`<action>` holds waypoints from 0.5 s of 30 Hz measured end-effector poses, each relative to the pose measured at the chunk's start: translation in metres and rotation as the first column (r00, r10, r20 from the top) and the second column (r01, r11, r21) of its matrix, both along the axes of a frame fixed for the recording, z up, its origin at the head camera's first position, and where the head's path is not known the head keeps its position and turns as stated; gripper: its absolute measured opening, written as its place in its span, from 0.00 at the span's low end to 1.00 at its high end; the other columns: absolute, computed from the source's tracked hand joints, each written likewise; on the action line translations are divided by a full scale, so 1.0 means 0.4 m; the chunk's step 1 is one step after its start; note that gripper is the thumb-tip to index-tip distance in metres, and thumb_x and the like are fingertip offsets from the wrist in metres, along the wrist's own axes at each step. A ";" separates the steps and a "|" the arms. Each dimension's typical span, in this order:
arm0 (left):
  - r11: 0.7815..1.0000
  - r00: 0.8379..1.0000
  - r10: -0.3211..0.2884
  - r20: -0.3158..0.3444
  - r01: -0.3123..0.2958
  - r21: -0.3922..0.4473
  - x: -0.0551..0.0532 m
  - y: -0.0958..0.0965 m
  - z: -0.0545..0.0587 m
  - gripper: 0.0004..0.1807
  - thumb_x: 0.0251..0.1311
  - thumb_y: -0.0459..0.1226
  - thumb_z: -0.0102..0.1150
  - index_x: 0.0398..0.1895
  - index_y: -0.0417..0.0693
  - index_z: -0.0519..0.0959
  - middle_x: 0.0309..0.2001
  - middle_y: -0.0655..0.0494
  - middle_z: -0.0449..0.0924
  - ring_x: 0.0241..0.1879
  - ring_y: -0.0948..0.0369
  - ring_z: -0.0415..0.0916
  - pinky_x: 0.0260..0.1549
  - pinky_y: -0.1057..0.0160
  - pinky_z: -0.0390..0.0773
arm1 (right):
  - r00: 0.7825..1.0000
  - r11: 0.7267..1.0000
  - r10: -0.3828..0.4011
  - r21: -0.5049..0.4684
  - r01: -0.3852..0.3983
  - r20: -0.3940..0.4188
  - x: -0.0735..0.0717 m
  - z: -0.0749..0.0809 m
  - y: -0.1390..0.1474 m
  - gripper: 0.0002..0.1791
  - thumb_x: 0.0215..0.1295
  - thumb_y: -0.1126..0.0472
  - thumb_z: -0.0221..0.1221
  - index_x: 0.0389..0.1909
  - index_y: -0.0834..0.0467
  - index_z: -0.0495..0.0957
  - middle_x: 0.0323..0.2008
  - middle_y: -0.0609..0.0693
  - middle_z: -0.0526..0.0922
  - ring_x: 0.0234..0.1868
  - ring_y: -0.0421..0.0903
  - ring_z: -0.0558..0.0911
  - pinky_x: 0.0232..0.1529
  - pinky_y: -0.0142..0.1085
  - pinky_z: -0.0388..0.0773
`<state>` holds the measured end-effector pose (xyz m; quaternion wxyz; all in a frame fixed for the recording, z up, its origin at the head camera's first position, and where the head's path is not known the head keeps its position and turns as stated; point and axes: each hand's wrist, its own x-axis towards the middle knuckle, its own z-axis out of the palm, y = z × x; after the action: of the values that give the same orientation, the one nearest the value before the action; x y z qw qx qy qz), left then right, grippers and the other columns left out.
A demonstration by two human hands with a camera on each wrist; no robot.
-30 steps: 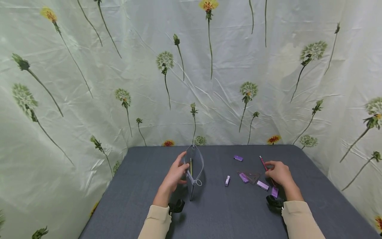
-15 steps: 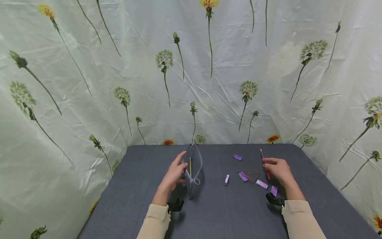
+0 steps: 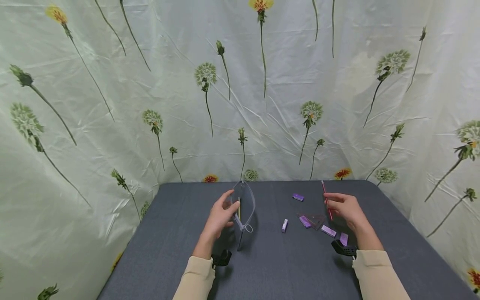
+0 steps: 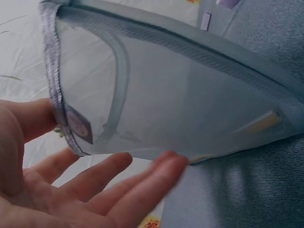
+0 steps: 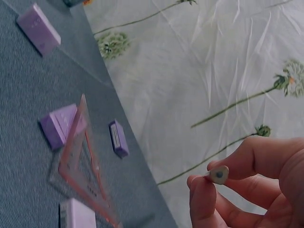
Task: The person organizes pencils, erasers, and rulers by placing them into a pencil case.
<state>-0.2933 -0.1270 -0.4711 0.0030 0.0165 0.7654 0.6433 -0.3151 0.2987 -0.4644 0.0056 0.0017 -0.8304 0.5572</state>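
A translucent zip pencil case (image 3: 248, 205) stands open-mouthed on the table, a ring on its zip. My left hand (image 3: 219, 216) holds its left rim, the thumb over the edge and the other fingers spread along the outside wall (image 4: 156, 90). Inside the case leans a yellowish pencil (image 3: 239, 207). My right hand (image 3: 346, 206) pinches a red pencil (image 3: 324, 189) between thumb and fingers, its white-tipped end pointing away; in the right wrist view the pencil's near end (image 5: 219, 175) faces the camera.
A clear triangular set square (image 3: 318, 221) lies partly over a purple block (image 3: 305, 221). Around it are more small blocks: a purple one (image 3: 298, 197) farther back, a whitish one (image 3: 285, 225) to the left, and lilac ones (image 3: 328, 231) (image 5: 78, 213) nearer. A flowered curtain (image 3: 273, 137) hangs behind the dark table (image 3: 270, 266).
My right hand has picked the red pencil up off the table and moved it back and slightly left. The left hand stays at the pencil case, with its thumb shifting slightly.
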 end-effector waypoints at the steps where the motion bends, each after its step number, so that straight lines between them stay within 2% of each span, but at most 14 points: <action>1: 1.000 1.000 0.011 -0.008 -0.011 -0.001 -0.001 0.001 -0.002 0.33 0.68 0.49 0.62 0.76 0.61 0.66 0.71 0.34 0.63 0.64 0.39 0.69 0.39 0.41 0.83 | 1.000 1.000 0.004 0.003 -0.004 -0.001 0.001 0.002 -0.005 0.27 0.72 0.63 0.58 0.67 0.70 0.70 0.52 0.64 0.83 0.48 0.53 0.85 0.43 0.36 0.81; 3: 1.000 0.999 0.031 -0.020 -0.031 0.002 -0.002 0.002 -0.005 0.33 0.68 0.48 0.62 0.75 0.60 0.67 0.70 0.35 0.64 0.64 0.40 0.70 0.39 0.42 0.83 | 1.000 1.000 0.019 0.005 -0.019 -0.006 0.004 0.008 -0.015 0.27 0.72 0.63 0.58 0.68 0.70 0.70 0.53 0.64 0.83 0.49 0.55 0.85 0.44 0.38 0.81; 6: 0.998 0.998 0.058 -0.027 -0.058 0.013 -0.002 0.003 -0.005 0.30 0.70 0.43 0.61 0.74 0.58 0.68 0.69 0.34 0.66 0.59 0.40 0.75 0.37 0.43 0.83 | 0.999 0.999 0.035 -0.010 -0.035 -0.012 0.006 0.014 -0.028 0.26 0.71 0.65 0.57 0.67 0.70 0.71 0.51 0.63 0.84 0.48 0.55 0.85 0.44 0.38 0.82; 9: 0.997 0.997 0.079 -0.023 -0.079 0.027 -0.001 0.005 -0.002 0.28 0.71 0.37 0.56 0.73 0.56 0.70 0.67 0.35 0.69 0.51 0.42 0.80 0.35 0.43 0.84 | 0.998 0.998 0.060 -0.023 -0.060 -0.024 0.009 0.022 -0.042 0.25 0.70 0.66 0.57 0.66 0.70 0.72 0.48 0.58 0.86 0.46 0.50 0.85 0.43 0.38 0.82; 12: 0.995 0.995 0.098 -0.027 -0.098 0.013 0.002 0.008 0.005 0.27 0.71 0.34 0.53 0.72 0.56 0.71 0.63 0.39 0.75 0.37 0.50 0.82 0.32 0.45 0.84 | 0.996 0.996 0.080 -0.039 -0.081 -0.034 0.012 0.032 -0.058 0.25 0.69 0.68 0.57 0.65 0.69 0.73 0.48 0.56 0.86 0.44 0.44 0.85 0.44 0.38 0.82; 15: 0.993 0.993 0.110 -0.051 -0.112 -0.023 0.003 0.011 0.012 0.27 0.69 0.33 0.51 0.71 0.55 0.73 0.58 0.43 0.80 0.22 0.58 0.74 0.25 0.48 0.81 | 0.995 0.994 0.096 -0.042 -0.097 -0.041 0.014 0.039 -0.074 0.25 0.69 0.67 0.57 0.66 0.68 0.73 0.51 0.60 0.84 0.45 0.44 0.85 0.47 0.40 0.82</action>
<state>-0.2920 -0.1227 -0.4664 -0.0518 -0.0100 0.7731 0.6321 -0.3094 0.2692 -0.4487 -0.0050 0.0527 -0.8166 0.5748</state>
